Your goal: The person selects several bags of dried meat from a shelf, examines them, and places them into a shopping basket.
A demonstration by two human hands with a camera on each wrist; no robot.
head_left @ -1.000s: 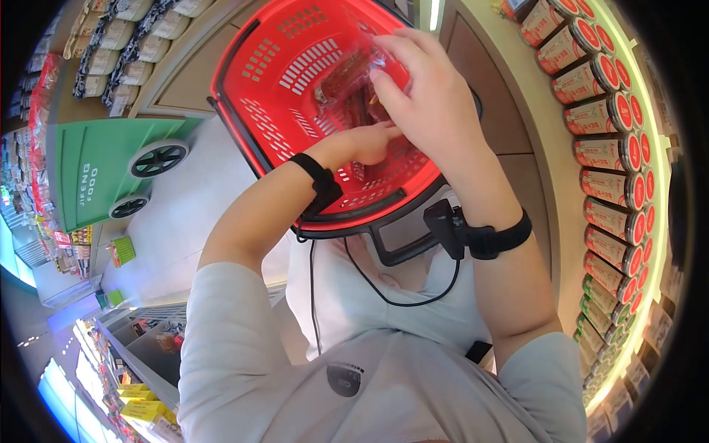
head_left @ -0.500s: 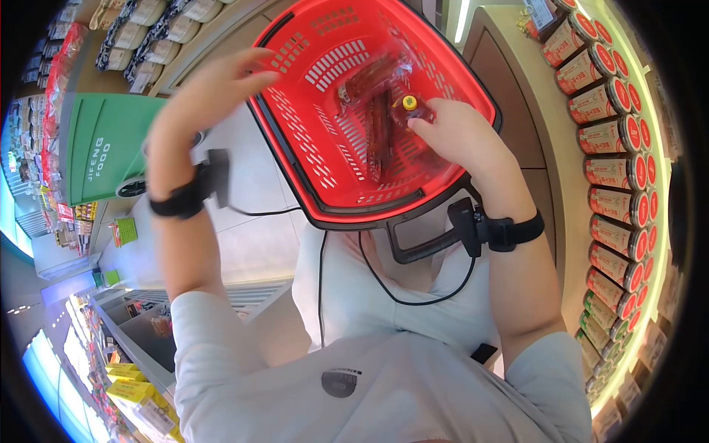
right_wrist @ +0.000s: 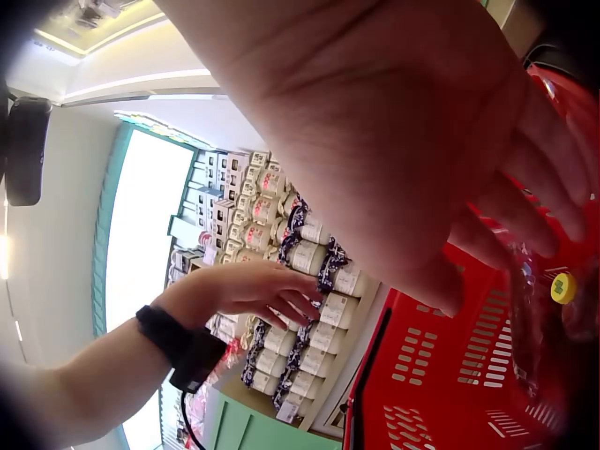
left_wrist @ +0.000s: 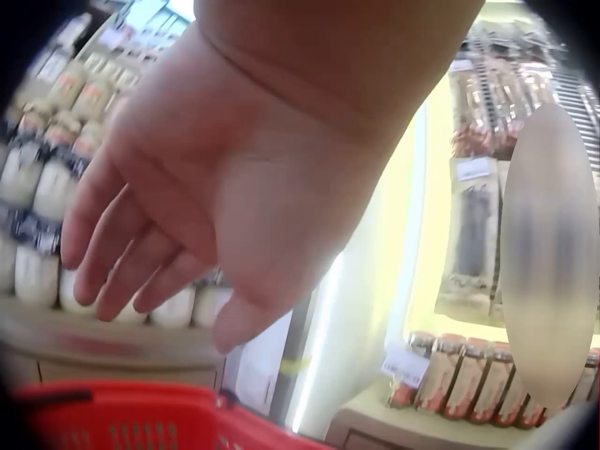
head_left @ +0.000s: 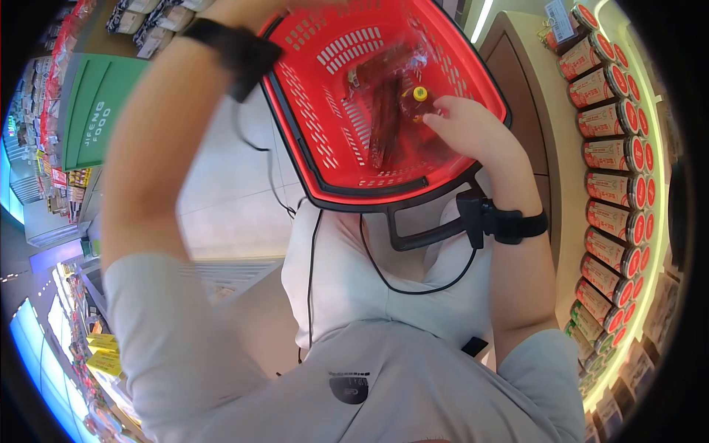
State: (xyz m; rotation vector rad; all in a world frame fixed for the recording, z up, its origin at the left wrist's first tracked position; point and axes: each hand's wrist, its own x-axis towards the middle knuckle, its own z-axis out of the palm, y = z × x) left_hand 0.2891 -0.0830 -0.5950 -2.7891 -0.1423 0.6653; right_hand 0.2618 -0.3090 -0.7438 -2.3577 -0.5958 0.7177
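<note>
My right hand point(head_left: 473, 125) is inside the red shopping basket point(head_left: 459, 77), its fingers loosely bent right beside a bottle of dark red-brown contents with a yellow cap point(head_left: 420, 94). In the right wrist view, a gap shows between the fingers and that yellow cap point(right_wrist: 562, 288). Two long dark-red packs in clear plastic lie left of the bottle, one slanting at the back point(head_left: 384, 65) and one lengthwise point(head_left: 384, 122). My left hand point(left_wrist: 216, 178) holds nothing and hangs with loose fingers above the basket's far left rim; the head view cuts most of it off.
Rows of red-lidded jars point(head_left: 609, 151) line the shelf on the right. White packs point(head_left: 159, 22) stand on a shelf at the upper left, near a green cart point(head_left: 100, 111). The basket's black handle point(head_left: 428, 238) points toward my lap, where cables hang.
My left hand has come out of the basket, swinging left and then up past its far left rim. My right hand has drawn down from the packs to beside the yellow-capped bottle, now in sight.
</note>
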